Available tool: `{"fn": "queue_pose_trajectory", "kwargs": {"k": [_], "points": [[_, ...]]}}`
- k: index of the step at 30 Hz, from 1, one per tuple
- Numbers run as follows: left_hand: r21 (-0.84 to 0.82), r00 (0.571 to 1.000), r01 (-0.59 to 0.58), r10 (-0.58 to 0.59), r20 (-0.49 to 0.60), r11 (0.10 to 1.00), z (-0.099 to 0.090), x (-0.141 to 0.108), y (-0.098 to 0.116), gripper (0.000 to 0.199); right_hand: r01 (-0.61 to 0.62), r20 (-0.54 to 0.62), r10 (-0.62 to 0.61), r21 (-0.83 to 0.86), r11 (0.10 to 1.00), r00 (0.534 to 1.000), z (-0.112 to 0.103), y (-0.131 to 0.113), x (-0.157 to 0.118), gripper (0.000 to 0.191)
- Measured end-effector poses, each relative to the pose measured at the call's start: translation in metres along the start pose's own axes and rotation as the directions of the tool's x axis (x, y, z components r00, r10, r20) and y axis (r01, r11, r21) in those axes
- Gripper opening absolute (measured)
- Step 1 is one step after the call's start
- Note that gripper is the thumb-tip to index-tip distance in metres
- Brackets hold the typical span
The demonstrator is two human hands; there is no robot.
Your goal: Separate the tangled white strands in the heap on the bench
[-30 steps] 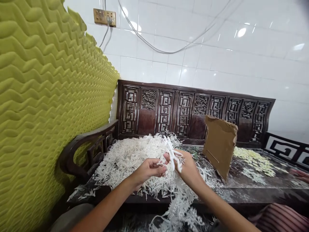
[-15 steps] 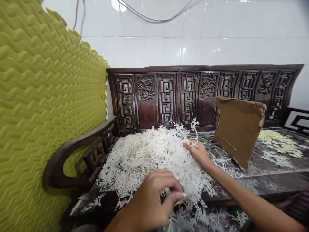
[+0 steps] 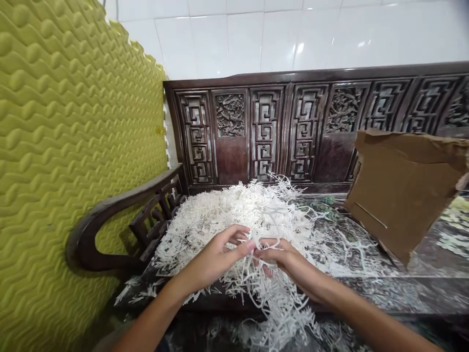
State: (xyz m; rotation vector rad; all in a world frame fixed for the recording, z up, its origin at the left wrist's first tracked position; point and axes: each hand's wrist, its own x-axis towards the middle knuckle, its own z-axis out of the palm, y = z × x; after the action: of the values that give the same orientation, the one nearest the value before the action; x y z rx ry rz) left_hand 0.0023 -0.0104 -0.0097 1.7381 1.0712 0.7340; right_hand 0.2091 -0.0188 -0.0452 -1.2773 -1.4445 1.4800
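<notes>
A large heap of white, needle-leaved artificial sprigs [image 3: 216,210] covers the left part of a dark wooden bench. My left hand [image 3: 225,252] and my right hand [image 3: 280,254] meet over the front of this heap, fingertips almost touching. Between them is a thin, curling white plastic stem [image 3: 269,240], pinched by both hands. Loops of it hang below my right fingers. More white sprigs [image 3: 282,318] spill over the bench's front edge under my hands. Exactly where each fingertip grips the stem is partly hidden.
A brown cardboard piece [image 3: 403,190] stands tilted on the bench at right, with pale yellow pieces [image 3: 456,220] behind it. Green sprigs [image 3: 324,208] lie near the carved backrest [image 3: 230,161]. The curved armrest [image 3: 84,234] and a yellow foam mat [image 3: 73,122] border the left.
My right hand has come from the back of the heap, down and left, bringing the white stem. My left hand has risen to meet it. The view has shifted down and closer.
</notes>
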Motion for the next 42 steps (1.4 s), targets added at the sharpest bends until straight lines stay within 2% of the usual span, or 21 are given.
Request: {"fn": "queue_pose_trajectory", "kwargs": {"k": [3, 6, 9, 11, 12, 15, 18, 20, 22, 25, 28, 30, 34, 38, 42], "points": [[-0.022, 0.998, -0.034, 0.033, -0.048, 0.999, 0.011, 0.002, 0.003, 0.036, -0.104, 0.105, 0.102, 0.019, 0.994, 0.989, 0.001, -0.007, -0.007, 0.039], [-0.071, 0.994, -0.05, 0.042, -0.102, 0.996, 0.009, 0.004, -0.003, 0.026, -0.059, 0.215, 0.05, 0.036, 0.998, 0.975, 0.001, -0.02, -0.015, 0.034], [-0.087, 0.982, -0.079, 0.062, -0.177, 0.993, 0.003, 0.006, -0.007, 0.022, -0.058, 0.194, 0.048, 0.047, 0.997, 0.98, -0.003, -0.031, -0.019, 0.05], [-0.101, 0.968, -0.101, 0.074, -0.241, 0.99, 0.0, 0.007, -0.008, 0.021, -0.058, 0.151, 0.052, 0.039, 0.998, 0.987, -0.007, -0.032, -0.018, 0.065], [-0.114, 0.961, -0.109, 0.075, -0.267, 0.988, -0.001, 0.007, -0.008, 0.021, -0.035, 0.133, 0.031, 0.033, 0.999, 0.991, -0.009, -0.031, -0.016, 0.067], [-0.142, 0.937, -0.13, 0.075, -0.34, 0.981, -0.001, 0.008, -0.007, 0.021, 0.096, 0.087, -0.094, -0.028, 0.995, 0.992, -0.014, -0.023, -0.012, 0.048], [-0.137, 0.92, -0.153, 0.09, -0.382, 0.979, 0.0, 0.007, -0.005, 0.021, 0.226, 0.058, -0.221, -0.098, 0.969, 0.973, -0.015, -0.016, -0.01, 0.027], [-0.16, 0.923, -0.135, 0.065, -0.379, 0.978, 0.003, 0.006, -0.003, 0.024, 0.271, 0.023, -0.27, -0.08, 0.959, 0.963, -0.014, -0.014, -0.01, 0.024], [-0.248, 0.942, -0.059, -0.028, -0.334, 0.967, 0.006, 0.003, 0.0, 0.034, 0.283, -0.038, -0.284, -0.043, 0.958, 0.958, -0.013, -0.013, -0.011, 0.025], [-0.373, 0.959, 0.137, -0.217, -0.182, 0.918, 0.015, -0.001, 0.003, 0.062, 0.286, -0.109, -0.286, -0.02, 0.958, 0.952, -0.012, -0.014, -0.014, 0.028], [-0.389, 0.953, 0.239, -0.292, -0.083, 0.89, 0.025, -0.004, 0.002, 0.083, 0.301, -0.123, -0.298, 0.008, 0.954, 0.947, -0.012, -0.018, -0.019, 0.026], [-0.395, 0.955, 0.243, -0.289, -0.061, 0.886, 0.03, -0.006, 0.001, 0.081, 0.305, -0.12, -0.302, 0.011, 0.952, 0.946, -0.012, -0.018, -0.022, 0.024], [-0.411, 0.976, 0.176, -0.214, -0.047, 0.894, 0.033, -0.006, 0.004, 0.061, 0.338, -0.116, -0.341, -0.046, 0.94, 0.933, -0.01, -0.017, -0.025, 0.024], [-0.367, 0.978, 0.094, -0.155, -0.139, 0.925, 0.031, -0.008, 0.008, 0.046, 0.322, -0.089, -0.333, -0.119, 0.939, 0.939, -0.008, -0.02, -0.031, 0.028], [-0.226, 0.972, 0.003, -0.056, -0.227, 0.974, 0.033, -0.009, 0.005, 0.04, 0.325, 0.023, -0.327, -0.207, 0.923, 0.945, -0.004, -0.026, -0.037, 0.028]]}}
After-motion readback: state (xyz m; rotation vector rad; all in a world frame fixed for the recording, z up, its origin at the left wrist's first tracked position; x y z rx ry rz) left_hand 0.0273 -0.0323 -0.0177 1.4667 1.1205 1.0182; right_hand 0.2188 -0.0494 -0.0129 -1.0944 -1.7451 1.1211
